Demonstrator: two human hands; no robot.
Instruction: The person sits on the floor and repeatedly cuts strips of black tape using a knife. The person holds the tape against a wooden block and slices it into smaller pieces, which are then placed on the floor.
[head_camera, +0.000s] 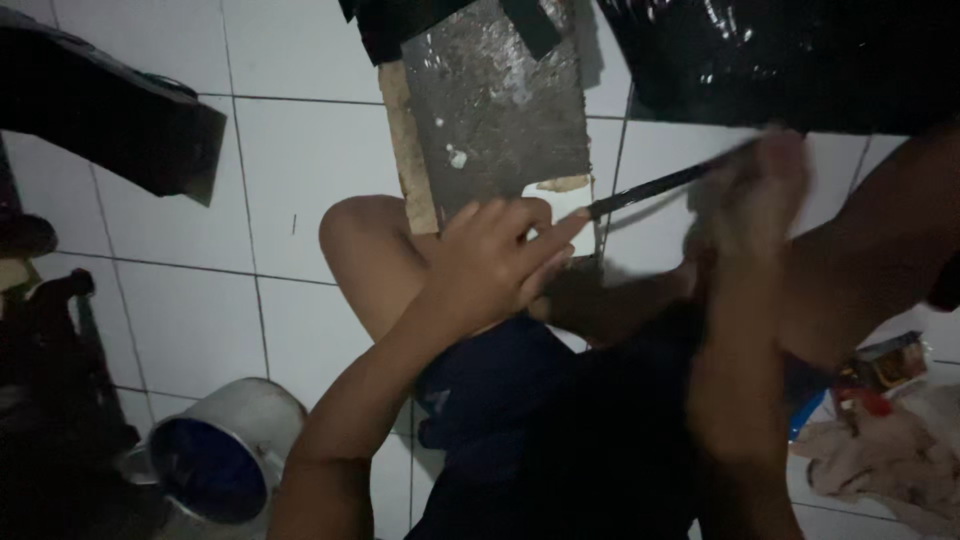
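Head view showed us pressing our left hand (495, 262), fingers spread flat, on a grey, crusted flat board (497, 110) resting over our knee (372, 250). Our blurred right hand (750, 195) gripped a thin black brush handle (655, 187), its tip near the board's lower edge. Steady pressure and short strokes seemed wise.

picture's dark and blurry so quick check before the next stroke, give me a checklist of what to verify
1. Left hand steadies the grey board: ok, fingers rest at its lower edge.
2. Right hand grips the thin dark tool: cannot tell, motion blur.
3. Tool tip clear of the left fingertips: not ok, very close.
4. Board resting on the knee: ok.
5. Metal can out of the way: ok, on the floor at left.
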